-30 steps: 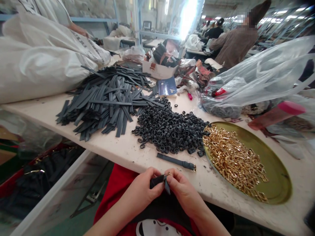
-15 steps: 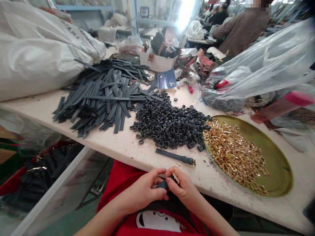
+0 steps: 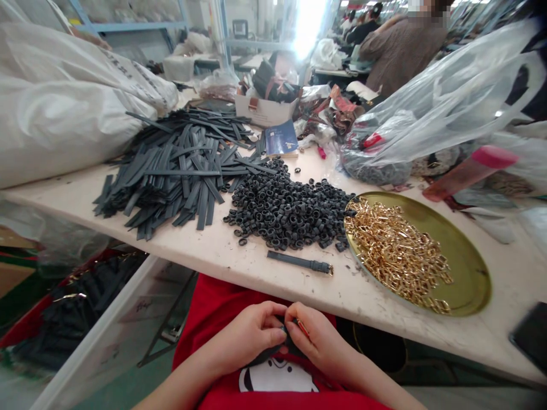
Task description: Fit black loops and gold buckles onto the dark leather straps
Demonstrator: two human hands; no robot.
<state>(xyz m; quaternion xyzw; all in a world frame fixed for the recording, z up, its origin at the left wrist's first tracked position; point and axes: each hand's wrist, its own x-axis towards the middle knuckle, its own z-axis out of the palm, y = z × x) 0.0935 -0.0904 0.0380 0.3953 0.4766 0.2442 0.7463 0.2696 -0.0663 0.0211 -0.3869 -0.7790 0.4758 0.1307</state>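
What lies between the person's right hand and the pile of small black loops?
Between the right hand and loops, the head view shows the table's front edge, then a dark buckled strap.

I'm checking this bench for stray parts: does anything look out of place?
One small dark oval loop lies alone near the blue rectangular booklet, odd because it sits apart from the black loop heap.
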